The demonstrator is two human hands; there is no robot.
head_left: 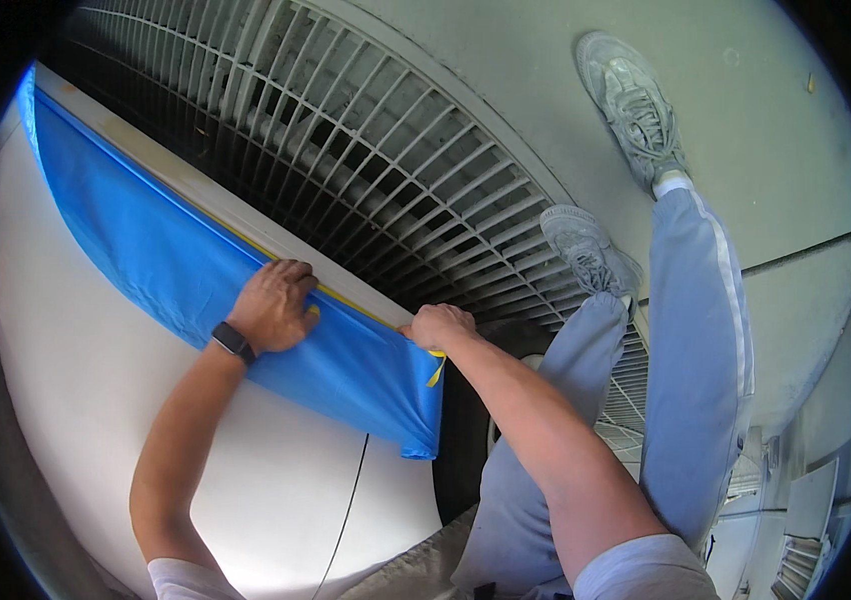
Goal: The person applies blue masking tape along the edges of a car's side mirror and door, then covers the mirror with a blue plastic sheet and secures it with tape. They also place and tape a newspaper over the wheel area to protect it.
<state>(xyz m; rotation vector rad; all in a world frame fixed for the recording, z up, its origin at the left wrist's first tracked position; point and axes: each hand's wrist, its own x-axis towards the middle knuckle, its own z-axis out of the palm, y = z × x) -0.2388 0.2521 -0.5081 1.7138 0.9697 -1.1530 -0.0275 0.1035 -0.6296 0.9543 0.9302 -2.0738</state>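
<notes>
Down along the side of a white vehicle body point(76, 270), a blue plastic sheet point(146, 250) lies lengthwise near the pale lower edge, bordered by yellow tape point(358, 308). The left hand point(271, 305) spreads over the sheet with its fingers bent across that border, probably to keep the film flat and the edge straight; whether it pinches anything, I can't tell. Near the tyre point(461, 440), the right hand point(441, 327) is curled tight at the sheet's end, beside a loose yellow tail point(436, 372), perhaps to hold the tape taut, though what sits inside those fingers is hidden. The sheet looks thin and slightly rumpled, bunched at its corner, over a smooth panel cut by a dark seam point(351, 490). Beyond, a slatted metal grate point(376, 130) curves through the greenish-grey floor point(776, 120), where the worker's dusty lace-up shoes point(636, 110) rest.
</notes>
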